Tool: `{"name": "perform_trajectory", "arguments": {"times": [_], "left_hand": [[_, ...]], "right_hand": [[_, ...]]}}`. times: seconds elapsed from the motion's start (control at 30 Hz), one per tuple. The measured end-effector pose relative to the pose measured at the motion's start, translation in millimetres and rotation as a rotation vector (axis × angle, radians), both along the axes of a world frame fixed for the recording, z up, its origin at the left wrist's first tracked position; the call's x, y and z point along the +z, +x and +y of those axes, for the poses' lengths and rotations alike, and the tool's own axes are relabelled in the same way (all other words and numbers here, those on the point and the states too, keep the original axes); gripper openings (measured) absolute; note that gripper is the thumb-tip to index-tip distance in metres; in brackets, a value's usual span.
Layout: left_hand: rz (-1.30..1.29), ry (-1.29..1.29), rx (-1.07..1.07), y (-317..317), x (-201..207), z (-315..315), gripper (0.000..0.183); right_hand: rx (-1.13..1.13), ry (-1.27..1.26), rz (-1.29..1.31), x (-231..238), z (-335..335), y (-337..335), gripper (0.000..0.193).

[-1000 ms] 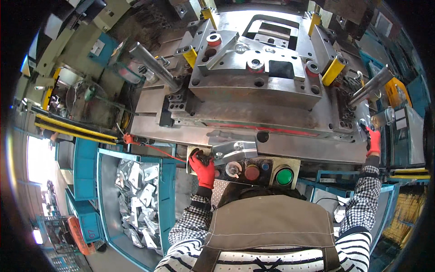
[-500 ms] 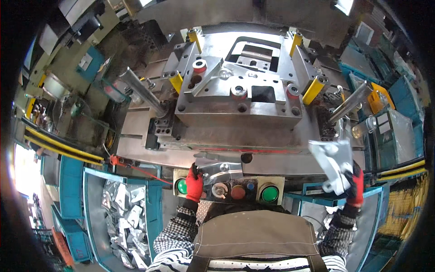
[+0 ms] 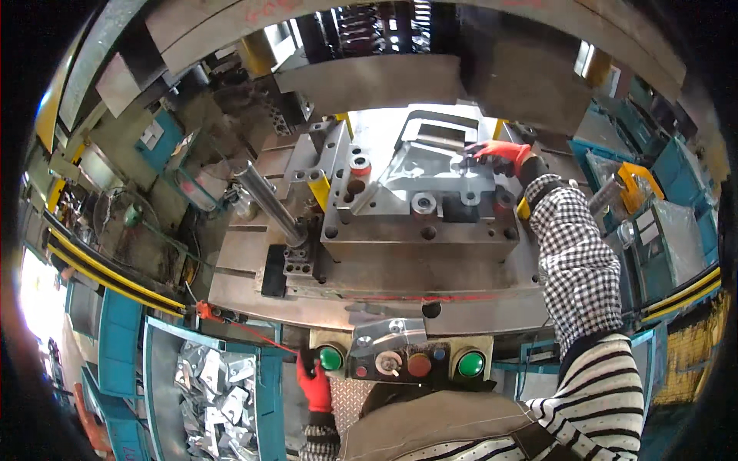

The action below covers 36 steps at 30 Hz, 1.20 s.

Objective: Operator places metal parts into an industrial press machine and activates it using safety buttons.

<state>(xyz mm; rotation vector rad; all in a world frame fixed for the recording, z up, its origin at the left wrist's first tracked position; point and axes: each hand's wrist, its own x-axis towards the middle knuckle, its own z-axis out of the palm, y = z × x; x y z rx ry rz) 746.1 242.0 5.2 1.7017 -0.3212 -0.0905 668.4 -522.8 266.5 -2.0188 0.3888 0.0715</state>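
My right hand point(image 3: 503, 152), in a red glove with dark fingertips, reaches far over the lower die point(image 3: 419, 250). Its fingers close on the upper right edge of a bent sheet-metal part point(image 3: 430, 170), which lies over the die's top face. My left hand point(image 3: 314, 384), also red-gloved, is beside the left green button point(image 3: 330, 357) of the control box. Its thumb and fingers are apart, with nothing between them. A second sheet-metal part point(image 3: 392, 333) rests on the upper edge of the control box point(image 3: 480, 347), partly over its face.
Steel guide posts point(image 3: 269, 201) and yellow posts point(image 3: 318, 189) rise around the die. The upper press block point(image 3: 369, 81) hangs above. At lower left stands a blue bin point(image 3: 165, 384) full of metal parts point(image 3: 219, 396). A red lever point(image 3: 206, 310) sticks out left of the control box.
My right hand has carried its sheet-metal part from the right side onto the die. My left hand has let go of the other part and moved down left beside the green button.
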Motion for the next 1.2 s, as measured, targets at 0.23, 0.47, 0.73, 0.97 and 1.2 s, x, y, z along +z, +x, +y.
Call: {"name": "perform_trajectory", "arguments": {"times": [0.23, 0.47, 0.73, 0.97, 1.2], "left_hand": [[0.180, -0.115, 0.321, -7.4, -12.8, 114.9, 0.050], [0.143, 0.122, 0.164, 23.2, -34.6, 88.6, 0.062], [0.309, 0.376, -0.081, 75.4, -110.6, 102.6, 0.106], [0.557, 0.279, -0.326, 73.0, -99.0, 57.9, 0.084], [0.373, 0.192, -0.237, 75.6, -127.7, 56.6, 0.096]], "right_hand": [[-0.005, 0.094, 0.172, -27.2, 75.6, 95.5, 0.044], [-0.203, -1.050, 0.012, -4.5, 142.9, 78.4, 0.072], [0.333, -0.169, -0.042, -22.3, 325.4, -157.2, 0.061], [-0.298, -0.051, 0.178, -315.8, 397.6, -338.4, 0.091], [-0.649, -0.050, -0.042, -347.0, 434.5, -332.1, 0.098]]}}
